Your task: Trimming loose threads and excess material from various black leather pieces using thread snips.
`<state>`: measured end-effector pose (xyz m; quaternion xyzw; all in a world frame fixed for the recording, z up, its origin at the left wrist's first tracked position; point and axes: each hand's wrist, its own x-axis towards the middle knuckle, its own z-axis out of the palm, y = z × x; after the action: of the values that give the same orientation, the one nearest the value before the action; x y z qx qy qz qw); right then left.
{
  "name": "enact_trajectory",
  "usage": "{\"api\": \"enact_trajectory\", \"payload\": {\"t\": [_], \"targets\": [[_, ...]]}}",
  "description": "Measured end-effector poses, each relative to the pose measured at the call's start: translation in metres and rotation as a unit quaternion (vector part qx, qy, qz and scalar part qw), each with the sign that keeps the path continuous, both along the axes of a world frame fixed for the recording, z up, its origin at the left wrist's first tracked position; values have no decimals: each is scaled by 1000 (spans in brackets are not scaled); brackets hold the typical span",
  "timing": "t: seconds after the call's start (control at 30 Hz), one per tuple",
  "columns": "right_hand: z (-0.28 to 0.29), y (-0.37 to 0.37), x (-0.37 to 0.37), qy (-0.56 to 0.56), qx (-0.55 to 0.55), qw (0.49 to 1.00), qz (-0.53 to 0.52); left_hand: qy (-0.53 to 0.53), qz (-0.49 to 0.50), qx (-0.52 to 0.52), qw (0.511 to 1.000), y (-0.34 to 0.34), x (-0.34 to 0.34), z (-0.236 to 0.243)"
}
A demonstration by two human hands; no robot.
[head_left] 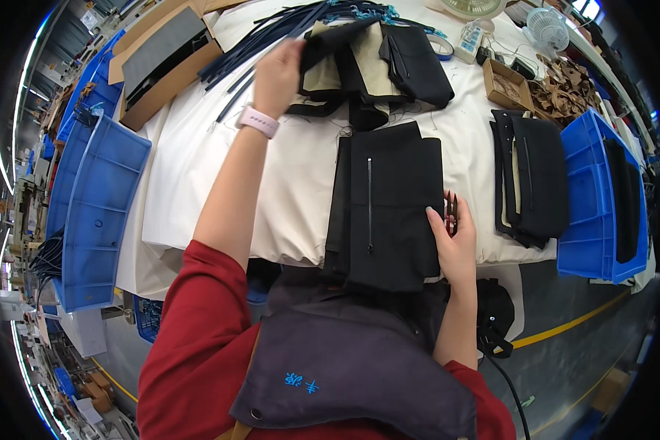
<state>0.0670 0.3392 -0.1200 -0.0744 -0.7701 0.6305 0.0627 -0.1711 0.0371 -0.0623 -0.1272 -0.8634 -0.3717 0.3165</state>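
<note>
My left hand (278, 75), with a pale watch strap on its wrist, is raised at the far side of the table. It grips a black fabric panel (337, 42), lifted over a pile of black pieces with cream lining (370, 62). In front of me lies a stack of black fabric panels (399, 198) with a zipper running lengthwise on the top one, overhanging the near edge. Beside its right edge is my right hand (456, 246), thumb against the fabric. Small dark thread snips (451, 205) with two pointed tips are held in its fingers.
A white cloth (205, 183) covers the table. More black panels (531, 176) lie at right beside a blue bin (601, 198). Blue bins (102, 213) and a cardboard box (165, 59) line the left. Dark straps (271, 40), a tape roll (443, 48) and a small fan (546, 29) sit farther back.
</note>
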Motion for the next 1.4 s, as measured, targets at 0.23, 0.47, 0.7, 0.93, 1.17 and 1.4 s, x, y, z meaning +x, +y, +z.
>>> {"api": "enact_trajectory", "payload": {"t": [0.23,0.47,0.7,0.93,1.17,1.4], "targets": [[58,5,-4,206,124,964,-113,194,-51,58,978,-13,90,152],[82,-15,4,231,-64,970,46,36,-212,-6,977,60,71,92],[33,-11,-8,31,89,995,23,59,-132,-166,975,113,-8,-24],[29,-27,0,36,213,976,2,-38,-144,-527,837,168,-50,-42],[9,-24,-3,30,116,991,52,119,-38,-9,992,122,-68,33],[-10,-8,-10,12,-184,983,-13,286,-184,-124,932,59,90,82]]}}
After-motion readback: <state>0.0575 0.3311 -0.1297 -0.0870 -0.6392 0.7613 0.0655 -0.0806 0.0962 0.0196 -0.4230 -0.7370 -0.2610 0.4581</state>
